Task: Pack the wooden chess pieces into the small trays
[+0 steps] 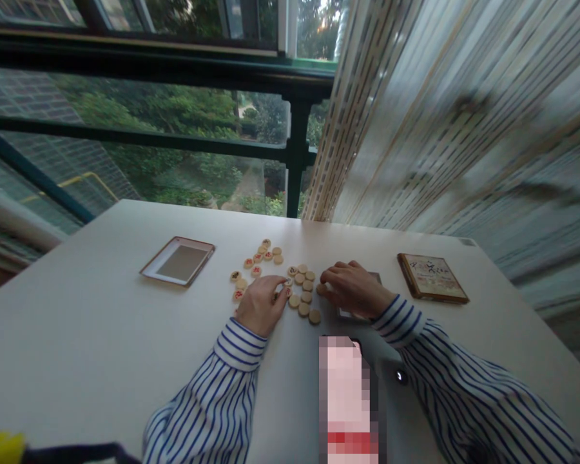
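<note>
Round wooden xiangqi pieces (303,309) lie scattered in the middle of the white table (101,341), some with red or black characters showing, others plain side up. Among them, my left hand (263,303) is closed, with thumb and forefinger pinching a xiangqi piece (288,282); several pieces behind it are partly hidden. To the right of the group, my right hand (350,290) is bent over the tabletop. Its fingertips close on another xiangqi piece (321,289). Beneath that hand and wrist is a flat grey-framed box or tray (350,314), mostly covered.
A shallow open tray or lid (189,278) rests at the left. On the right lies a flat box (432,277) with dark writing on its cover. A pixelated phone-like object (348,393) is near me. Beyond the table stand a window railing (297,154) and a striped curtain (415,129).
</note>
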Action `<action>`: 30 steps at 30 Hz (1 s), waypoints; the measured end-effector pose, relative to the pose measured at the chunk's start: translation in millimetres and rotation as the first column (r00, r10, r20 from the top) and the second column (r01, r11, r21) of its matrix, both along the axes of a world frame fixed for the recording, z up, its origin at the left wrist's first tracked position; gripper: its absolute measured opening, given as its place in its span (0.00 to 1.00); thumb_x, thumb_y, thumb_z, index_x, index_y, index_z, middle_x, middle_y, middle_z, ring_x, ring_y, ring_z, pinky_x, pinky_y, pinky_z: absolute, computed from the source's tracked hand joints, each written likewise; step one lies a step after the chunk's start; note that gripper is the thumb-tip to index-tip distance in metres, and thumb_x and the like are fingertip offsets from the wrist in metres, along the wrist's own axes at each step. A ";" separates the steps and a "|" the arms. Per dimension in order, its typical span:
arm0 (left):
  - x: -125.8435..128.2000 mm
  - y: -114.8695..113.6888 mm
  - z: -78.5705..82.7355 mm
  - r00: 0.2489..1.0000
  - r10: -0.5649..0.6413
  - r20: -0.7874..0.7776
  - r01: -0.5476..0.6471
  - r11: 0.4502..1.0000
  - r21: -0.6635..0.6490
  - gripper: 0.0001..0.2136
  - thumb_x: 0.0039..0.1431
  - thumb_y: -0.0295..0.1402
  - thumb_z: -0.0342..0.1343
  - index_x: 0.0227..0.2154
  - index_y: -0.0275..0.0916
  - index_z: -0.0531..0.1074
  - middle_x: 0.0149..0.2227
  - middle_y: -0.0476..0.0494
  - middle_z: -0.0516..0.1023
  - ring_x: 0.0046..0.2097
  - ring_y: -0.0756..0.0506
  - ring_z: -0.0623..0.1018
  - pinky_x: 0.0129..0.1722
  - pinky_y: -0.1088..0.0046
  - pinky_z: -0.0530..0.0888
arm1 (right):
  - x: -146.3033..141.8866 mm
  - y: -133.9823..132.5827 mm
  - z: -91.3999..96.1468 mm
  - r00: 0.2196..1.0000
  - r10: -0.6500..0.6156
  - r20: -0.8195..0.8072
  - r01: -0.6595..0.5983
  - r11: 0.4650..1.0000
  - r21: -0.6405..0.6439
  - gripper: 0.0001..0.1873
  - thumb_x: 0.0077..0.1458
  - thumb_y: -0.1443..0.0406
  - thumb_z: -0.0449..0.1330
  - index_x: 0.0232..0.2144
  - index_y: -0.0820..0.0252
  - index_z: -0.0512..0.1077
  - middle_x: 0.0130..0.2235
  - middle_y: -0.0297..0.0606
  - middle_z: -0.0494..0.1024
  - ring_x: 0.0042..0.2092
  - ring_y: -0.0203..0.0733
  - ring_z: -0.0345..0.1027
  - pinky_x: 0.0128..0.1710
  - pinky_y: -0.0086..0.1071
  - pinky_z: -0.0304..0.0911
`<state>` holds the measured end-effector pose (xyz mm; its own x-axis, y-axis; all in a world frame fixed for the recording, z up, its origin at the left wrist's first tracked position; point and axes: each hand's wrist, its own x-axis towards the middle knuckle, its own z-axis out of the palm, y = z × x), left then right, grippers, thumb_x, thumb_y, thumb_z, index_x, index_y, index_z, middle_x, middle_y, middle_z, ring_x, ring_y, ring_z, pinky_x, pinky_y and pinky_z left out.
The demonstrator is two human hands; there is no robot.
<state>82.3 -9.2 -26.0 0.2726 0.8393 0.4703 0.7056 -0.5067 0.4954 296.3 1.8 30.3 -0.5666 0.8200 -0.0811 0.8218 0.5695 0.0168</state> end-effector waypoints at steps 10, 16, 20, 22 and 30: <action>1.7 0.3 -4.2 1.000 0.000 0.017 0.000 1.000 0.014 0.08 0.54 0.30 0.50 0.36 0.35 0.70 0.36 0.40 0.77 0.39 0.43 0.74 0.41 0.64 0.71 | -9.0 4.5 -6.9 0.997 -0.034 0.068 0.034 0.999 -0.003 0.09 0.56 0.63 0.49 0.31 0.60 0.68 0.34 0.41 0.76 0.40 0.43 0.66 0.36 0.35 0.51; 2.0 0.5 -4.5 1.000 -0.002 0.020 0.001 1.000 0.023 0.08 0.54 0.30 0.50 0.36 0.36 0.70 0.36 0.41 0.77 0.39 0.44 0.74 0.40 0.64 0.71 | -9.3 5.1 -8.0 0.997 -0.032 0.073 0.033 0.999 -0.017 0.10 0.56 0.63 0.49 0.32 0.60 0.68 0.35 0.42 0.76 0.40 0.44 0.67 0.37 0.35 0.51; 2.5 0.8 -3.8 1.000 -0.003 0.023 0.003 1.000 0.025 0.08 0.54 0.29 0.50 0.36 0.36 0.70 0.36 0.41 0.77 0.39 0.44 0.75 0.40 0.64 0.72 | -6.6 5.1 -4.1 0.999 -0.043 -0.008 0.043 0.998 -0.037 0.09 0.55 0.63 0.50 0.33 0.60 0.68 0.35 0.42 0.76 0.40 0.43 0.66 0.37 0.34 0.52; 3.1 0.7 -2.5 0.999 -0.011 0.031 0.010 1.000 0.022 0.08 0.54 0.29 0.50 0.36 0.36 0.70 0.36 0.41 0.77 0.39 0.44 0.75 0.40 0.65 0.72 | -4.1 5.3 -3.4 0.995 -0.044 -0.091 0.040 0.998 -0.044 0.09 0.54 0.63 0.51 0.34 0.60 0.68 0.34 0.41 0.76 0.38 0.42 0.67 0.37 0.34 0.54; 13.2 -2.1 6.6 0.997 -0.053 0.065 0.051 0.998 0.033 0.08 0.53 0.29 0.52 0.36 0.37 0.70 0.36 0.41 0.77 0.39 0.44 0.75 0.40 0.65 0.72 | 4.4 8.1 -6.9 0.805 -0.131 -0.578 -0.029 0.965 -0.259 0.12 0.52 0.61 0.54 0.37 0.62 0.68 0.33 0.38 0.74 0.33 0.34 0.66 0.33 0.29 0.60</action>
<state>95.5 -11.3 -19.4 0.2828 0.8095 0.5145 0.6446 -0.5576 0.5230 300.7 9.9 23.4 -0.5283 0.8474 0.0522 0.6550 0.4459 -0.6100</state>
